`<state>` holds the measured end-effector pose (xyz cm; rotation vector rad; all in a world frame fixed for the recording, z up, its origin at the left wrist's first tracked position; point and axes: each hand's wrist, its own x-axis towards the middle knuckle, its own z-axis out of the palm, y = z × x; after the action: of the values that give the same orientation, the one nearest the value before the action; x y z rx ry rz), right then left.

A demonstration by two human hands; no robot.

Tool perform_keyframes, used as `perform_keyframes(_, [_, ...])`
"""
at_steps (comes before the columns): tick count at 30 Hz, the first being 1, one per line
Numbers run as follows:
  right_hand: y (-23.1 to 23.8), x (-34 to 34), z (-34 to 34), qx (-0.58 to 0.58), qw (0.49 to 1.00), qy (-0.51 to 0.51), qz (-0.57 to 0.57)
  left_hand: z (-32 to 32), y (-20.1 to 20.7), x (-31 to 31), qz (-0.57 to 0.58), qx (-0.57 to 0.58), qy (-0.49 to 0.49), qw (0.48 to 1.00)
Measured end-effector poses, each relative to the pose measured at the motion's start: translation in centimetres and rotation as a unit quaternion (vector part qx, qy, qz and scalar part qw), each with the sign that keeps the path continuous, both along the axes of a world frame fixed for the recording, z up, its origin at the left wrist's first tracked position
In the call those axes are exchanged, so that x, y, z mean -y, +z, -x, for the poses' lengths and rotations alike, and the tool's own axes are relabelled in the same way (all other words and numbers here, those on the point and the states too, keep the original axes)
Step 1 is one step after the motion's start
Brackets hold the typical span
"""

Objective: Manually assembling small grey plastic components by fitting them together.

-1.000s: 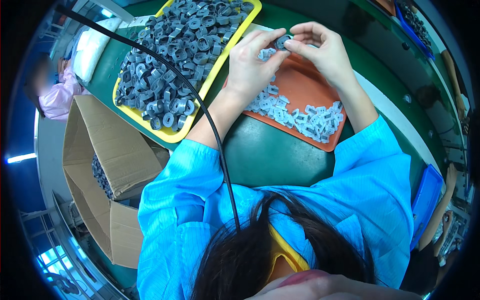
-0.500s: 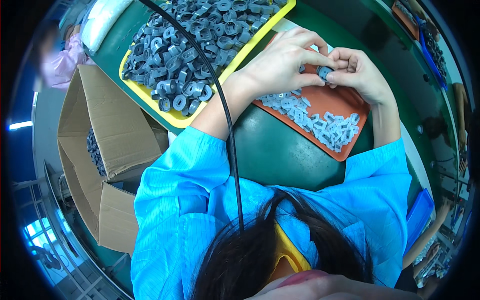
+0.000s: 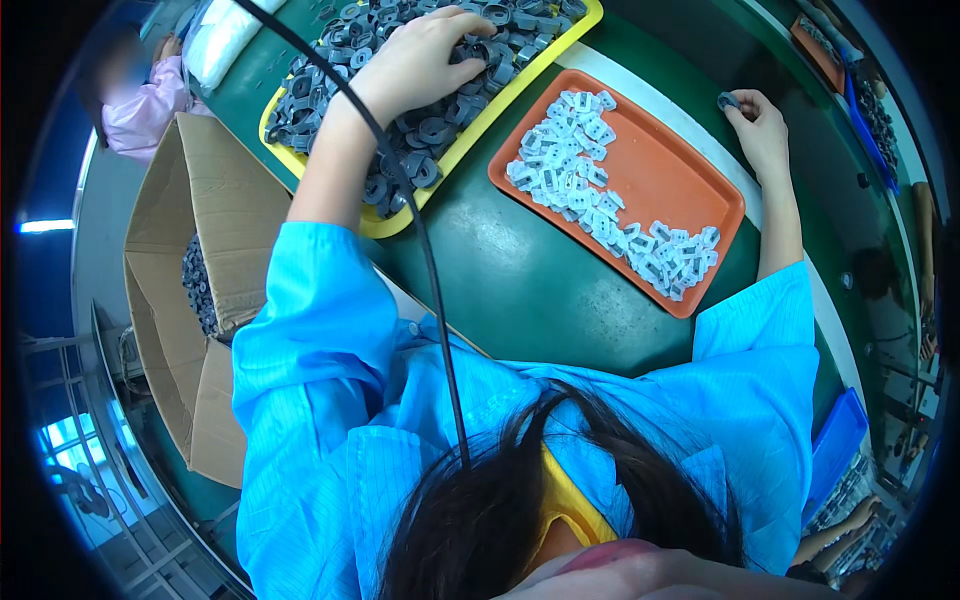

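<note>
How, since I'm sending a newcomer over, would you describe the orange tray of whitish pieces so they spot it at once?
On the green table, find the large yellow tray heaped with grey parts. Across a gap to its right lies a smaller, rectangular orange tray. Its orange colour and small whitish pieces set it apart from the yellow tray.

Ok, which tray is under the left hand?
Yellow tray, heaped with grey parts: the left hand is over it; the orange tray holds whitish pieces, no hand above.
</note>
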<state>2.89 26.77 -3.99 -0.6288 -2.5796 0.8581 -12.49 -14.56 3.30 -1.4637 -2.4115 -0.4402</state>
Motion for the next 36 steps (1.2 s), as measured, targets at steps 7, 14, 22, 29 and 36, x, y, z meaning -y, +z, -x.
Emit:
perform_keyframes(7, [-1.0, -2.1, 0.6, -0.076, 0.995, -0.014, -0.063, 1.2, -1.2, 0.2, 0.033, -0.045, -0.011, 0.998])
perform_keyframes(14, [3.2, 3.4, 0.1, -0.192, 0.974, 0.107, 0.049, 0.0, 2.4, -2.9, -0.033, 0.070, 0.065, 0.995])
perform_keyframes(22, [3.2, 5.4, -0.1, -0.161, 0.971, 0.175, 0.026, 4.3, 2.6, -2.0, 0.040, 0.092, -0.014, 0.995])
perform_keyframes(29, [4.6, 9.2, -1.3, -0.110, 0.956, 0.267, 0.051, 0.9, 2.3, -4.1, -0.104, 0.074, 0.079, 0.989])
perform_keyframes(36, [3.4, 14.5, -0.8, -0.120, 0.942, 0.300, -0.088, -3.3, 0.1, -9.4, -0.321, 0.454, -0.002, 0.831])
